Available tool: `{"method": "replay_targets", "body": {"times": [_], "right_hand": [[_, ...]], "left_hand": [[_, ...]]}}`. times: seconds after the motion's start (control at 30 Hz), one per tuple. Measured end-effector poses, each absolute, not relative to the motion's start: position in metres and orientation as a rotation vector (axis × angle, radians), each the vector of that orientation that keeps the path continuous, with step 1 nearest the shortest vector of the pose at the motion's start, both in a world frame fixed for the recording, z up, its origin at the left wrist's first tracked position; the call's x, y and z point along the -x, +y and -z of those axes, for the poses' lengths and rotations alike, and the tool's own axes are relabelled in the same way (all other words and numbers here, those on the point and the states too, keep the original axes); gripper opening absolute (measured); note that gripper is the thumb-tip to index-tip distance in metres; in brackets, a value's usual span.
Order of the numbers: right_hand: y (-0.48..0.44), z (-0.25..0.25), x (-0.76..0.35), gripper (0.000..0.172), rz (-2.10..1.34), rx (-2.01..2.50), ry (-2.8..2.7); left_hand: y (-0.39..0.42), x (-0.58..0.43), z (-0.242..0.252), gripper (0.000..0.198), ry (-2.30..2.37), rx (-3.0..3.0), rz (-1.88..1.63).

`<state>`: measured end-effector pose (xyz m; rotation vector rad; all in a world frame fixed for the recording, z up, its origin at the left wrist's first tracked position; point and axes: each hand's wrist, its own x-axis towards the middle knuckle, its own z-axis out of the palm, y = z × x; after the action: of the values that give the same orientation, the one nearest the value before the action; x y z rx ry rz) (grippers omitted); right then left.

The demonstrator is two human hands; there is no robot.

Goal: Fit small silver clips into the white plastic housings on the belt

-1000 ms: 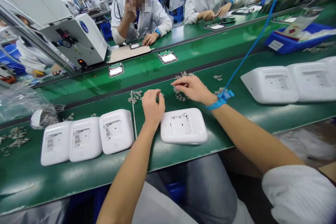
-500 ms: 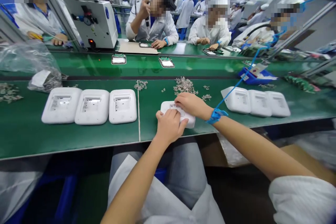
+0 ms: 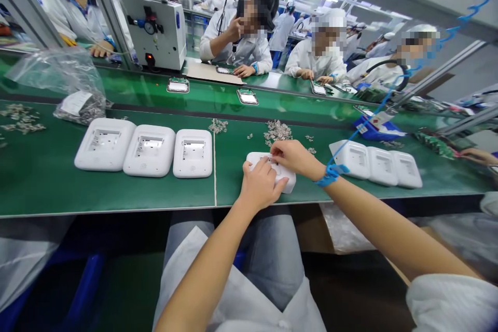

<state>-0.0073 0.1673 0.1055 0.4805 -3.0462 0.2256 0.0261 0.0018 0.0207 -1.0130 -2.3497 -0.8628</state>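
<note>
A white plastic housing (image 3: pixel 290 181) lies on the green bench (image 3: pixel 116 192) right in front of me. My left hand (image 3: pixel 260 185) rests on its near side with fingers curled over it. My right hand (image 3: pixel 292 157), with a blue wrist strap (image 3: pixel 330 174), pinches something small over the housing's top; I cannot make out what. Behind the housing lies a pile of small metal parts (image 3: pixel 277 130).
Three white housings (image 3: pixel 150 149) stand in a row to the left, three more (image 3: pixel 383 165) to the right. A plastic bag of parts (image 3: pixel 80 106) sits far left. Beyond run a conveyor with trays (image 3: pixel 247 96), a white machine (image 3: pixel 157 28) and seated workers in white coats.
Both hands came back from the pile of metal parts onto the housing in front of me. The camera has tilted up, so more of the line shows.
</note>
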Motion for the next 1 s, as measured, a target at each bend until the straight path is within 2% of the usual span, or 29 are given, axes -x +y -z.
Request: {"method": "replay_targets", "body": {"times": [0.17,0.67,0.8,0.9,1.0], "right_hand": [[0.165,-0.095,-0.015,0.02,-0.159,-0.396,-2.941],[0.16,-0.093,-0.018,0.023,-0.07,-0.504,-2.972],[0.171,-0.091,-0.021,0.019,-0.473,-0.503,-2.696],[0.187,-0.072,-0.023,0.01,-0.894,-0.105,-2.181],[0.205,-0.036,-0.021,0.019,-1.176,0.289,-1.896]], "left_hand": [[0.003,-0.026,-0.021,0.035,-2.395,1.023,0.868],[0.003,-0.025,-0.021,0.037,-2.352,1.009,0.907],[0.001,-0.028,-0.025,0.038,-2.41,0.969,0.888],[0.0,-0.03,-0.027,0.039,-2.44,0.977,0.878],[-0.002,-0.031,-0.029,0.039,-2.484,0.969,0.864]]}}
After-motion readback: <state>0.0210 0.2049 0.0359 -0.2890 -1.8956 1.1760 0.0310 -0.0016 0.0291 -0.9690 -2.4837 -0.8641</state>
